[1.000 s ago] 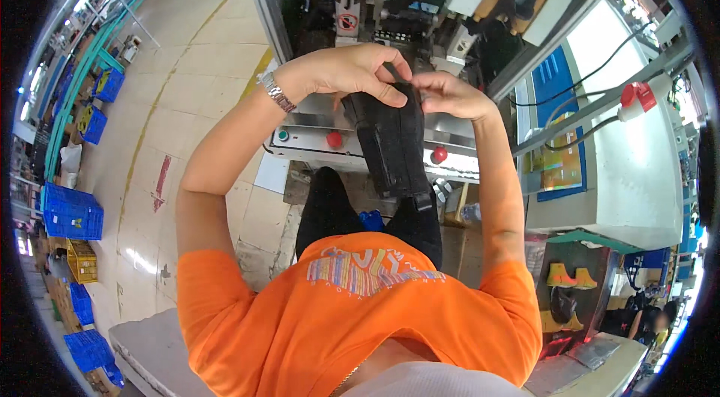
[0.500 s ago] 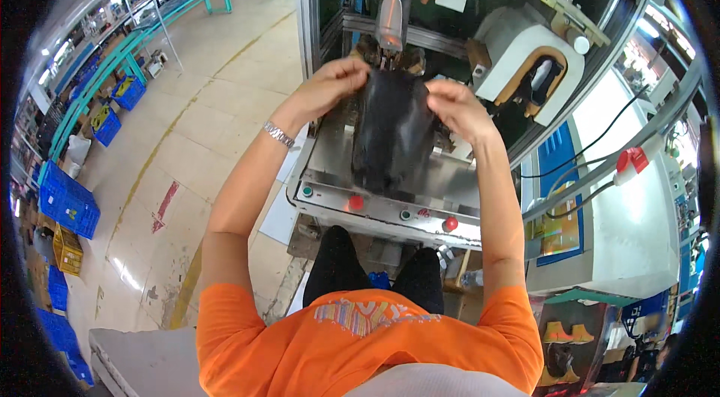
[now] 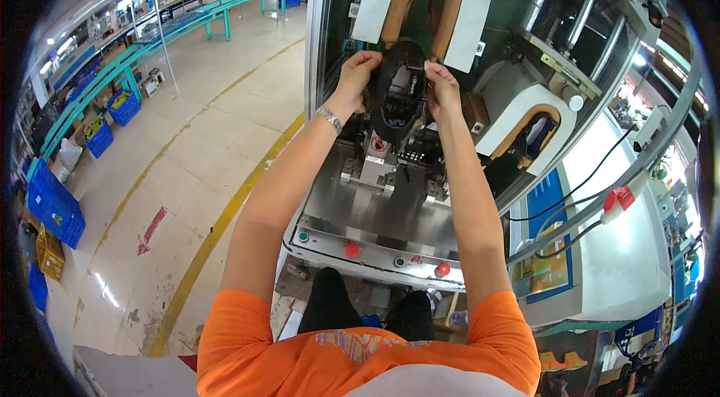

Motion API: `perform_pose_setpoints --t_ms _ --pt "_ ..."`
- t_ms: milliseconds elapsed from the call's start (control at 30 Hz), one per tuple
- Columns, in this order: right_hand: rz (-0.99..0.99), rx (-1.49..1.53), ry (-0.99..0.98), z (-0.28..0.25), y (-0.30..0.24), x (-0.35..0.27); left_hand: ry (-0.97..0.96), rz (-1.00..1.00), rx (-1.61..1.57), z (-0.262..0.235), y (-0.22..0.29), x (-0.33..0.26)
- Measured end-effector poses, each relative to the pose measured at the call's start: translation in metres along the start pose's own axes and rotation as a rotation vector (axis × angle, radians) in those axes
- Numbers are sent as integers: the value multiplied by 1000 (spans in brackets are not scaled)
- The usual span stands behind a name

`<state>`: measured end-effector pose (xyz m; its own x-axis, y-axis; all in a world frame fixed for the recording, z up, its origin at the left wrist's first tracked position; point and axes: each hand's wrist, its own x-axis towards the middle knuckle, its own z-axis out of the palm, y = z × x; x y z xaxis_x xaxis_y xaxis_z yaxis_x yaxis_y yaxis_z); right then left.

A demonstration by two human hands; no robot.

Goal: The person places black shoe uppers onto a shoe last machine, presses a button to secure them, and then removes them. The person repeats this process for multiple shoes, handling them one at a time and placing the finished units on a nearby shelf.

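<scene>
In front of me, both hands hold a black shoe upper [image 3: 396, 113] at its top edges, with its opening and laced area showing. My left hand [image 3: 358, 80], a metal watch on its wrist, pinches the left edge. The right edge is gripped by the bent fingers of my right hand [image 3: 441, 87]. The upper covers the spot over a metal clamp fixture [image 3: 375, 161] in the machine; any form inside it is hidden. Behind it stands a white U-shaped pad [image 3: 370, 13] with brown lining.
A second white U-shaped pad [image 3: 504, 123] sits to the right, with something dark inside. The steel machine bed [image 3: 367, 206] has a front edge carrying a red button [image 3: 352, 249] and others. Cables and a red-and-white plug [image 3: 618, 200] hang at right.
The upper, earlier hanging nearer me over the machine bed, is now farther in and covers where the light-coloured form stood. Both hands went with it. My view has shifted too.
</scene>
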<state>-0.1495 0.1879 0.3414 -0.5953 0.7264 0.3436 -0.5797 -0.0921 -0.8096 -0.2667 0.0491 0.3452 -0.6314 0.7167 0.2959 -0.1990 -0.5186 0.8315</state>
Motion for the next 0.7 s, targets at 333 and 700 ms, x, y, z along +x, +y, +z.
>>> perform_pose_setpoints --t_ms 333,700 --pt "-29 -105 113 -19 26 48 177 28 -200 1 -32 63" --pt "314 399 53 -37 120 -115 -21 1242 1049 25 15 -104"
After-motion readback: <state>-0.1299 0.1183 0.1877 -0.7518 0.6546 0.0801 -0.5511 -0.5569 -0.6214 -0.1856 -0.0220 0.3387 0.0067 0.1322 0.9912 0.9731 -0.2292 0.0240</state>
